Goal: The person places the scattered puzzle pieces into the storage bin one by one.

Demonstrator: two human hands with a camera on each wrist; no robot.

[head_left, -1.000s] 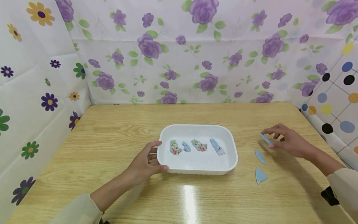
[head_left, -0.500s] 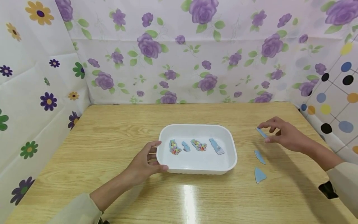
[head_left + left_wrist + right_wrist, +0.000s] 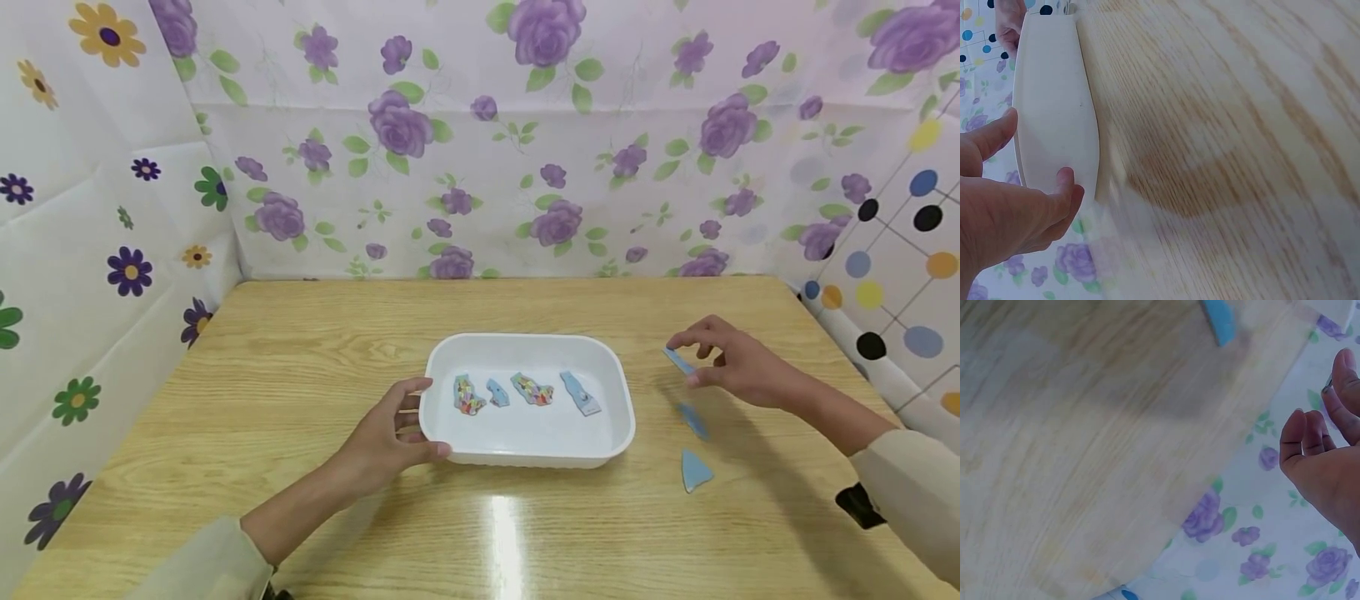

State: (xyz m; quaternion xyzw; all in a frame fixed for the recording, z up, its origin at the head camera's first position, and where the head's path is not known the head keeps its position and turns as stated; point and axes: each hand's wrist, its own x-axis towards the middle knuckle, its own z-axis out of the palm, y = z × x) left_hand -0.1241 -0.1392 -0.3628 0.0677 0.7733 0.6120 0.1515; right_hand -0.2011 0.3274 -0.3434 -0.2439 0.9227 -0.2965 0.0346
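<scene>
My left hand (image 3: 386, 437) holds the left end of a white plastic tray (image 3: 525, 448), fingers on its side and thumb at the near corner; the left wrist view shows fingertips against the tray's outer wall (image 3: 1054, 94). In my right hand (image 3: 738, 367), a thin light-blue flat piece (image 3: 678, 360) is pinched between thumb and fingers, above the table to the right of the tray. A jagged light-blue piece (image 3: 693, 422) lies below that hand, and a wedge-shaped light-blue piece (image 3: 695, 471) with a curved side sits nearer me.
Inside the tray lie two multicoloured jagged pieces (image 3: 468, 395) (image 3: 533, 389), a small blue one (image 3: 498, 393) and a longer blue printed one (image 3: 581, 392). A wooden table (image 3: 330, 333) carries everything. Flowered sheets (image 3: 487, 167) hang behind and at the left, a dotted one (image 3: 900, 275) at the right.
My right hand has moved left toward the tray with the light-blue piece in its pinch. My left hand and the tray have stayed in place.
</scene>
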